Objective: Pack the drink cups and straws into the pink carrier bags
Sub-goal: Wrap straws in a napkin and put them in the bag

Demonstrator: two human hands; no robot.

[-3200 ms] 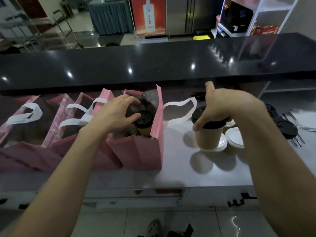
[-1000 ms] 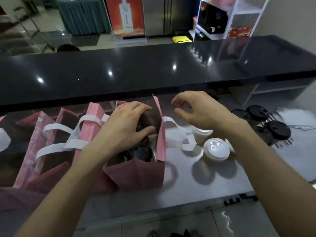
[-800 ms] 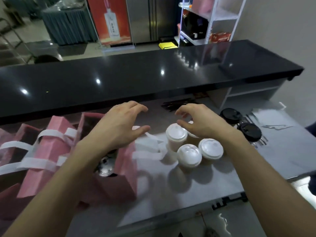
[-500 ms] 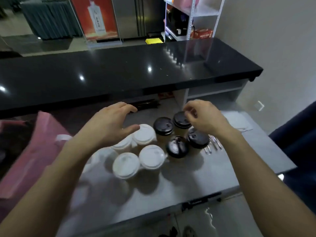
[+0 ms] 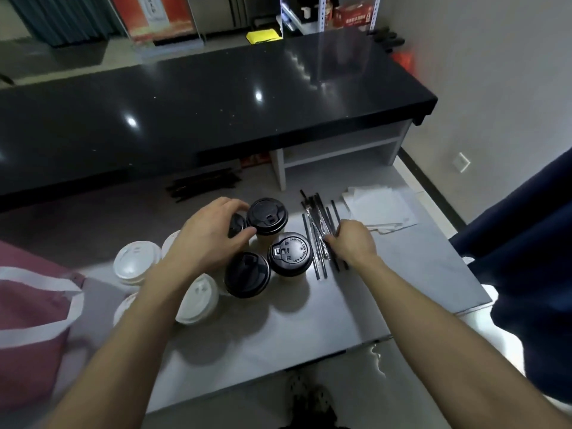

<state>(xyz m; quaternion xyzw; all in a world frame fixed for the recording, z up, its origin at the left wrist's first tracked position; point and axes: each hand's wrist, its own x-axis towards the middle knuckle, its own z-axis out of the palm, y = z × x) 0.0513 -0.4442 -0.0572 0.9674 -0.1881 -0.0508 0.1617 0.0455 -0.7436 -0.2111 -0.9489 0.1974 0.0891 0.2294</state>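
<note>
Several paper cups stand on the grey table point(image 5: 309, 320): black-lidded cups point(image 5: 290, 253) in the middle and white-lidded cups point(image 5: 136, 261) to their left. My left hand point(image 5: 207, 243) reaches over the group, its fingers and thumb curved round the lid of the rear-left black-lidded cup point(image 5: 236, 226). Wrapped black straws point(image 5: 318, 224) lie in a row to the right of the cups. My right hand point(image 5: 353, 243) rests on them with its fingers curled down onto the bundle. One pink carrier bag point(image 5: 31, 305) with a white handle shows at the left edge.
White napkins point(image 5: 380, 209) lie behind the straws on the right. More dark straws point(image 5: 204, 184) sit at the back under the raised black counter point(image 5: 216, 103). A dark blue cloth point(image 5: 526, 243) hangs at the right, and the table's front edge is close below my arms.
The view swung right, away from the bags. My left hand left the bag and came onto a black-lidded cup; my right hand moved right past the cups onto the straws.
</note>
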